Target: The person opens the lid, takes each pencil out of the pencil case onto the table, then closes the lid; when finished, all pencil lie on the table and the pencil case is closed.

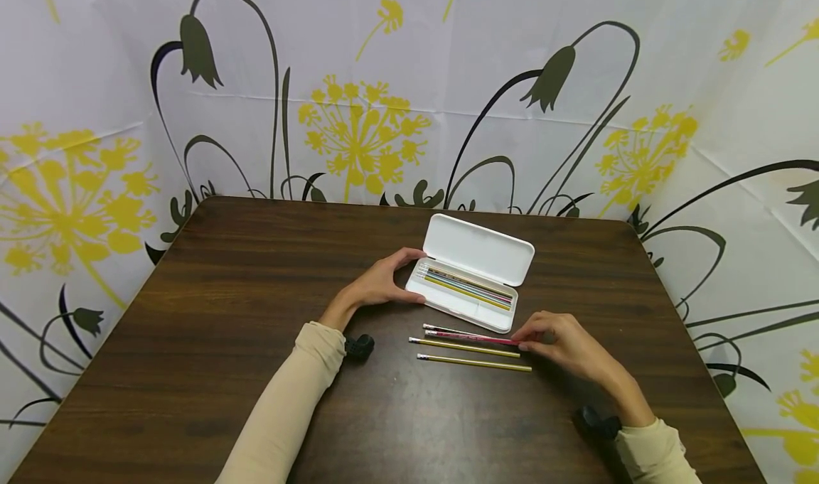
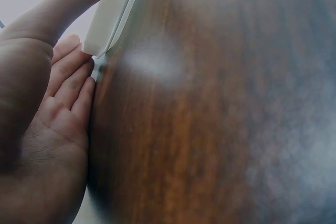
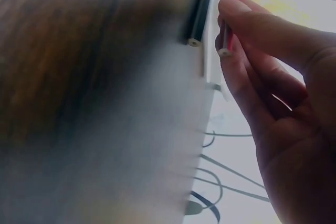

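Pinching a pink pencil [image 1: 471, 337] in front of the white case [image 1: 478, 249], that's the right hand [image 1: 566, 343]. Left hand [image 1: 374, 283] grips the case's left end, thumb spread from fingers; 3 more pencils [image 1: 473, 362] lie out front.

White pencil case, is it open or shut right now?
The case is open: its lid is folded back, and pencils show inside.

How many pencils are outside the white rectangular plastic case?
4: pink pencil pinched by the right hand; black pencil just beyond it; gold pencil nearer the person; second gold pencil nearest.
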A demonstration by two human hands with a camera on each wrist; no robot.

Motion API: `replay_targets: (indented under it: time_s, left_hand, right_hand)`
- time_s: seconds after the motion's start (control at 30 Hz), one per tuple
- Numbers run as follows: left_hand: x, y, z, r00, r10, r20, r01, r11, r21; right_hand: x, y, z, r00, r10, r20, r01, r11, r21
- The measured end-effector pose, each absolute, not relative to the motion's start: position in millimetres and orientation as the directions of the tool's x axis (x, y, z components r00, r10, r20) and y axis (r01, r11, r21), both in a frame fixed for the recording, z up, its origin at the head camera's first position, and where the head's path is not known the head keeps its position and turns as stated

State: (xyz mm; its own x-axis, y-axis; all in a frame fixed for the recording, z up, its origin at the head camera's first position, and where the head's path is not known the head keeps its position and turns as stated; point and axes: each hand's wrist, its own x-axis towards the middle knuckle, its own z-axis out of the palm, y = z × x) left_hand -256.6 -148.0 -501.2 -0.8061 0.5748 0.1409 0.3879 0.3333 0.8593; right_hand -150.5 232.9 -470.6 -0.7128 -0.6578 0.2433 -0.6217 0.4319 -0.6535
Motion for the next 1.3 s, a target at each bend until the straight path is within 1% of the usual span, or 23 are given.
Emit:
replay_targets:
  time_s: [0.13, 0.3, 0.43, 0.53, 0.6, 0.7, 0.83, 0.93, 1.07, 1.2, 1.3]
  left_hand:
    - [-257, -148, -501, -0.806, 0.575, 0.140, 0.390, 0.338, 0.856]
    - [-255, -147, -497, -0.805, 0.574, 0.150, 0.398, 0.336, 0.854]
    - [-248, -145, -482, -0.798, 0.578, 0.170, 0.402, 0.301, 0.865]
    - [-240, -145, -467, -0.795, 0.584, 0.165, 0.397, 0.295, 0.869]
    - [-237, -145, -460, -0.792, 0.591, 0.154, 0.397, 0.306, 0.865]
    - [-237, -146, -457, -0.789, 0.598, 0.145, 0.398, 0.317, 0.861]
    - [-243, -148, -466, -0.798, 0.582, 0.159, 0.397, 0.308, 0.865]
    - [-251, -149, -480, -0.806, 0.566, 0.171, 0.399, 0.307, 0.864]
    - [-257, -150, -495, -0.815, 0.559, 0.151, 0.389, 0.334, 0.858]
    - [-256, -150, -500, -0.818, 0.560, 0.130, 0.376, 0.349, 0.858]
    - [-254, -147, -499, -0.812, 0.565, 0.145, 0.390, 0.341, 0.855]
  right_hand:
    - [-152, 231, -477, -0.685, -0.671, 0.285, -0.669, 0.422, -0.612]
    - [-152, 228, -480, -0.670, -0.665, 0.328, -0.704, 0.432, -0.563]
    - [-151, 227, -481, -0.666, -0.661, 0.347, -0.718, 0.442, -0.537]
    - [-150, 226, -480, -0.672, -0.657, 0.344, -0.713, 0.447, -0.539]
    - [-150, 226, -478, -0.683, -0.649, 0.334, -0.701, 0.456, -0.548]
    - [-152, 224, -474, -0.729, -0.599, 0.332, -0.665, 0.502, -0.553]
    - [-165, 216, -468, -0.806, -0.468, 0.362, -0.590, 0.583, -0.559]
    - [-179, 208, -466, -0.840, -0.369, 0.398, -0.542, 0.611, -0.577]
    - [-196, 201, -464, -0.861, -0.301, 0.411, -0.503, 0.625, -0.597]
    - [-203, 197, -462, -0.874, -0.293, 0.388, -0.481, 0.631, -0.608]
    - [-205, 197, -460, -0.883, -0.286, 0.373, -0.466, 0.632, -0.619]
